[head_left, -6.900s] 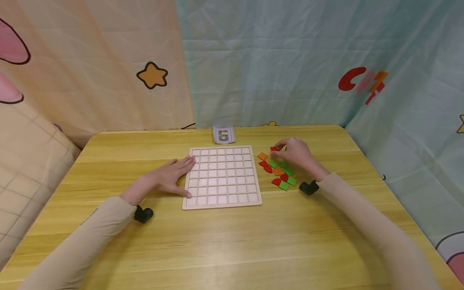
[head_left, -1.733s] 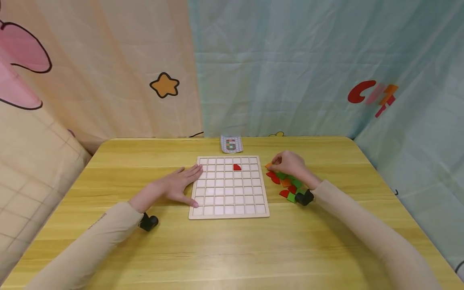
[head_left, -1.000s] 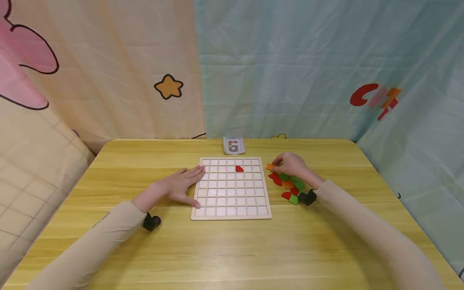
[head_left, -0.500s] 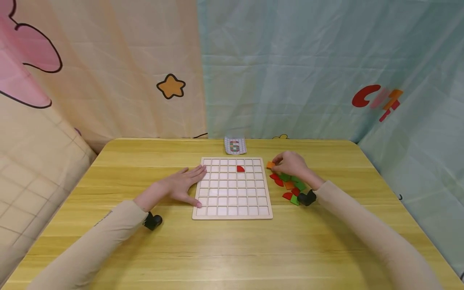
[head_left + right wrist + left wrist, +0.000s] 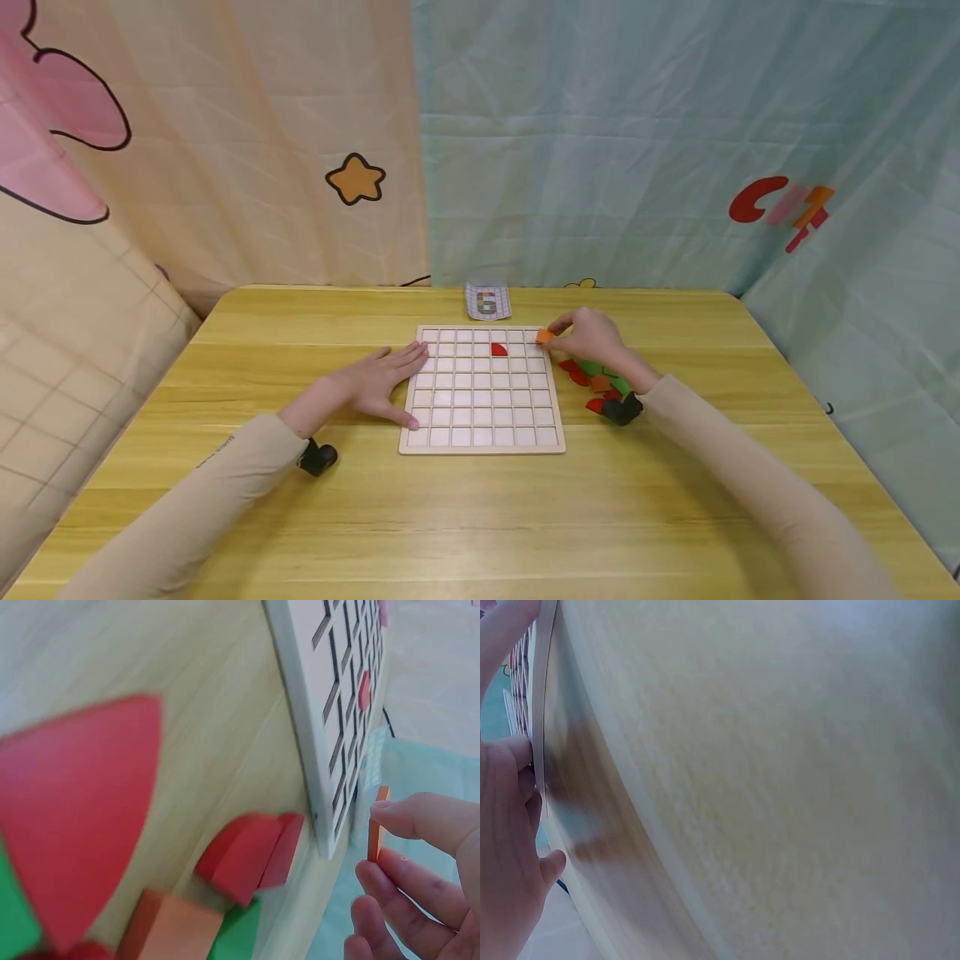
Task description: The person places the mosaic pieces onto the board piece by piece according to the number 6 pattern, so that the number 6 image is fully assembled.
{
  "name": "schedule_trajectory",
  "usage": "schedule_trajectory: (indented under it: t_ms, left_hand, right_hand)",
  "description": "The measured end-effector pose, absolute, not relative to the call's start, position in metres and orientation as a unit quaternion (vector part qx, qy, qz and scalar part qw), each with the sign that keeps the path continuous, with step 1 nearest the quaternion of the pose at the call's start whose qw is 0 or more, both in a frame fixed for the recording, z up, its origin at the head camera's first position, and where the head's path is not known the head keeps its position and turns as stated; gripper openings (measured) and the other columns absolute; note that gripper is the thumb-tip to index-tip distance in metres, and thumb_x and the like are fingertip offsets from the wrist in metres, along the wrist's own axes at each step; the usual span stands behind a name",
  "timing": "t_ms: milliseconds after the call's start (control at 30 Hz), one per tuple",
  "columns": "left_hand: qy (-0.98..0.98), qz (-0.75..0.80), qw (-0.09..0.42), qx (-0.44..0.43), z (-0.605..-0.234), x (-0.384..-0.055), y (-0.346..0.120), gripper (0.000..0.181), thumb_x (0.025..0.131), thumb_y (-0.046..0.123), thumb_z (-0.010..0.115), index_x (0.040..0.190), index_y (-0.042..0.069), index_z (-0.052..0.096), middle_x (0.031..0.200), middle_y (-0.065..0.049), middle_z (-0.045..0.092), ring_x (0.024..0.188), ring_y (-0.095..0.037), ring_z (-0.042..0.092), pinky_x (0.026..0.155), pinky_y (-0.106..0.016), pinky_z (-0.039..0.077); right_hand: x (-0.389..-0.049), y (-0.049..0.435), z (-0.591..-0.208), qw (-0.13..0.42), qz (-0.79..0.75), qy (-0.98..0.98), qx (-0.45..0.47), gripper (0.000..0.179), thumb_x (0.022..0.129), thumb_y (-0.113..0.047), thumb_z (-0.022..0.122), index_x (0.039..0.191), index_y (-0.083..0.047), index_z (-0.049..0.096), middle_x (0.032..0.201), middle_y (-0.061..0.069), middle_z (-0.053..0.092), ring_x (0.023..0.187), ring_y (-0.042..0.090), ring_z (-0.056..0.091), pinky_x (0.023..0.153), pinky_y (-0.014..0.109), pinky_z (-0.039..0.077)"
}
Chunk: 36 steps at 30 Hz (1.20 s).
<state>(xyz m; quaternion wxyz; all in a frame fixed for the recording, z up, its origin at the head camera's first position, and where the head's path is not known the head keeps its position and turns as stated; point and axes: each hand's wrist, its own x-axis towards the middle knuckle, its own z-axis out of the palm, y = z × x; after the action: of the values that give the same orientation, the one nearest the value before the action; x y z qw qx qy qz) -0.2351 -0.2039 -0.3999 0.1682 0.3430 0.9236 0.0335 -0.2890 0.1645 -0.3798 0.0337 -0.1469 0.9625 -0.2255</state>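
Left hand [image 5: 377,387] spread, fingertips and thumb on board [image 5: 482,414]. Right hand [image 5: 594,337] pinches orange tile [image 5: 544,337], near board's edge. Red tile [image 5: 498,350] in board, between hands; loose tiles [image 5: 601,383] near right wrist.

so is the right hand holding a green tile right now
No, the right hand pinches an orange tile, as the head view plainly shows.
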Motion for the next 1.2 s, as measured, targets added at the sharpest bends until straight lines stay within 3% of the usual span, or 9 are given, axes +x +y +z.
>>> schedule_trajectory:
  t_ms: [433,800,1200]
  left_hand:
    - [0.923,0.044,0.164,0.346,-0.399,-0.235,-0.203,0.115,0.077,0.072,0.060,0.154,0.004,0.008,0.163,-0.012,-0.001,0.151,-0.028,0.002,0.119,-0.058,0.009]
    - [0.922,0.048,0.159,0.351,-0.400,-0.235,-0.204,0.115,0.077,0.071,0.061,0.154,0.003,0.010,0.163,-0.013,0.001,0.151,-0.030,0.003,0.119,-0.059,0.010]
    - [0.925,0.035,0.170,0.339,-0.399,-0.235,-0.204,0.115,0.077,0.073,0.060,0.155,0.006,0.007,0.163,-0.009,-0.002,0.151,-0.025,0.000,0.120,-0.056,0.008]
  right_hand:
    - [-0.290,0.137,-0.380,0.025,-0.229,0.956,-0.180,0.032,0.080,-0.034,0.076,0.104,-0.013,0.076,0.100,0.004,0.074,0.080,0.017,0.066,0.065,0.028,0.049]
    - [-0.293,0.116,-0.380,0.032,-0.232,0.952,-0.197,0.033,0.080,-0.036,0.076,0.104,-0.014,0.076,0.101,0.002,0.075,0.089,0.019,0.067,0.075,0.034,0.053]
    - [-0.295,0.096,-0.384,0.045,-0.241,0.943,-0.224,0.028,0.082,-0.031,0.075,0.104,-0.015,0.076,0.102,0.001,0.075,0.090,0.018,0.068,0.076,0.033,0.053]
